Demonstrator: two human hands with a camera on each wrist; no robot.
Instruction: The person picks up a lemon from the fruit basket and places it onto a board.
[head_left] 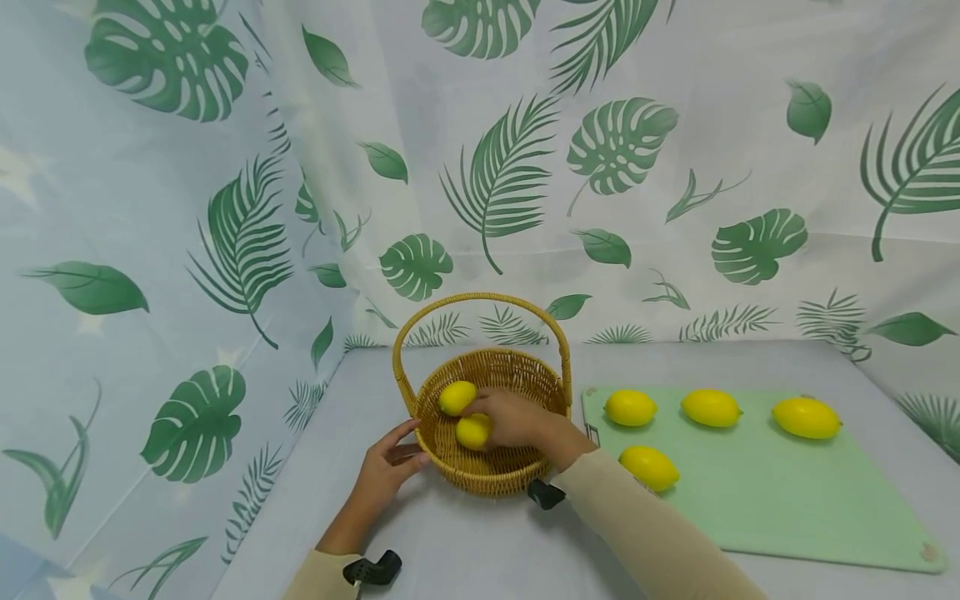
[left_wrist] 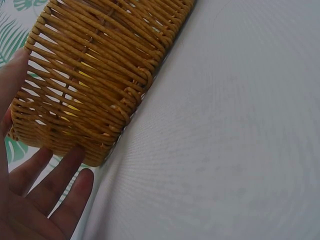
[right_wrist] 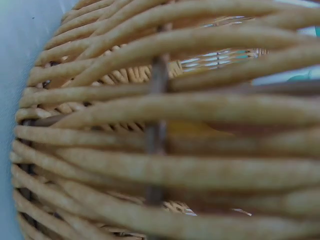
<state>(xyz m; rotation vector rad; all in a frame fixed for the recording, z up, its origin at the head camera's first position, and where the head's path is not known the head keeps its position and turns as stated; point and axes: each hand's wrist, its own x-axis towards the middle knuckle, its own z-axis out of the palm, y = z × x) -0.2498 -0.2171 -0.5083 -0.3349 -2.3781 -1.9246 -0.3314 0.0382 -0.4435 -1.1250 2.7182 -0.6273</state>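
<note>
A brown wicker basket (head_left: 491, 483) with a tall arched handle stands on the table, two yellow lemons inside its left part. My right hand (head_left: 513, 418) reaches into the basket, its curled fingers gripping the nearer lemon (head_left: 474, 432). The other lemon (head_left: 457, 398) lies just behind, close to the fingertips. At the basket's left side, my left hand (head_left: 386, 467) touches the rim and outer wall with fingers spread and fairly straight; the left wrist view shows these fingers (left_wrist: 70, 200) against the weave. Basket weave (right_wrist: 200, 110) fills the right wrist view and hides the right hand's grip.
A light green cutting board (head_left: 787, 500) lies to the right of the basket. Several lemons rest on it, among them one lemon (head_left: 649, 468) close to my right forearm. A leaf-patterned cloth (head_left: 510, 183) hangs behind the table and on the left.
</note>
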